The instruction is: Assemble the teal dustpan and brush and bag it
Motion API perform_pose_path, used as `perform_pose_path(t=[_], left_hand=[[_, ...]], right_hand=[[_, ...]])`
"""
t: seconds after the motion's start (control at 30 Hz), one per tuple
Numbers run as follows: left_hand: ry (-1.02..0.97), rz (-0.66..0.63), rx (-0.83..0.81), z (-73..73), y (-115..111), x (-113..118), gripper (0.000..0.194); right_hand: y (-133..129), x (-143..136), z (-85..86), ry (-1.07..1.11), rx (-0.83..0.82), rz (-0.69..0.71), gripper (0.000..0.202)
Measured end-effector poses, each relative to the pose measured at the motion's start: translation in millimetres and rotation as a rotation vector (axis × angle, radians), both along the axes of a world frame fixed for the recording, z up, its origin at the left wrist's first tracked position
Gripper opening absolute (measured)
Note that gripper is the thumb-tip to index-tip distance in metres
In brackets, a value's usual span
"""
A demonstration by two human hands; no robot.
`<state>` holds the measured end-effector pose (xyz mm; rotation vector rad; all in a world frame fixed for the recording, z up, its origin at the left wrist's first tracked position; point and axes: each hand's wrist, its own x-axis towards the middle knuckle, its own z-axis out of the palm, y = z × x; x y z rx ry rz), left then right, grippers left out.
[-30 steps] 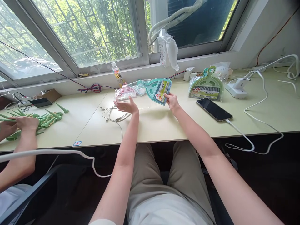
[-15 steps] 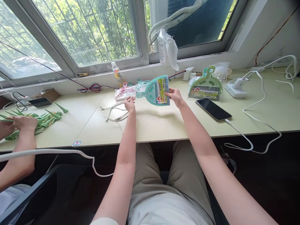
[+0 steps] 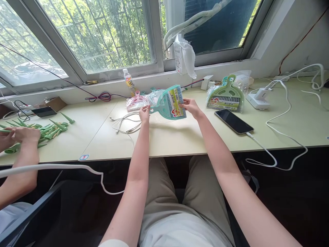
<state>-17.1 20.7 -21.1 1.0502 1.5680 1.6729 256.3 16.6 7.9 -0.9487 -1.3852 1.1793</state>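
The long pale table (image 3: 180,137) runs the whole width under the window, and the teal dustpan set (image 3: 170,103) is now held above its middle, a little nearer the window than a second ago. What's changed: a second back only the right hand (image 3: 191,107) carried it, with the left hand (image 3: 144,112) open and palm-up beneath; now the left has closed in, fingers pinched on the handle end, while the right's fingers clamp the wide labelled edge. So it's a two-handed hold, pack tilted up on its side, and it looks steadier for turning or opening.

Room to move: open tabletop lies straight in front, between the hands and the near edge. To the right, the packed green dustpan set (image 3: 226,97) sits near, with the phone (image 3: 233,120) just beside the right forearm, its white cable (image 3: 272,154) looping off the table edge. Behind the left hand, the pink brush pack (image 3: 137,102) and a small bottle (image 3: 129,81); loose cords (image 3: 123,124) lie just left of the wrist. Far left, another person's hands (image 3: 17,135) work at green spikes (image 3: 50,129), well apart
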Motion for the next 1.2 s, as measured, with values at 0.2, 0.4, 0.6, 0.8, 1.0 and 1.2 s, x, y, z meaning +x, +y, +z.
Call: perform_pose_path(t=[0.2, 0.4, 0.6, 0.8, 1.0, 1.2], left_hand=[[0.132, -0.014, 0.031, 0.6, -1.2, 7.2, 0.046], [0.046, 0.438, 0.045, 15.5, -12.8, 7.7, 0.034], [-0.291, 0.117, 0.052, 20.5, -18.7, 6.2, 0.055], [-0.458, -0.456, 0.22, 22.8, -35.7, 36.3, 0.063], [-0.468, -0.572, 0.242, 20.8, -42.6, 55.1, 0.051], [-0.517, -0.475, 0.168, 17.9, -36.9, 48.5, 0.032]], right_hand=[[-1.7, -5.5, -0.2, 0.038, -0.037, -0.022, 0.036], [-2.0, -4.9, 3.6, 0.206, -0.037, -0.114, 0.033], [2.9, -2.8, -1.1, 0.306, -0.008, -0.188, 0.031], [4.3, -13.7, -10.3, 0.381, -0.043, -0.248, 0.023], [-1.4, -30.8, -14.0, 0.367, -0.115, -0.221, 0.021], [-3.5, -28.7, -11.3, 0.295, -0.175, -0.178, 0.02]])
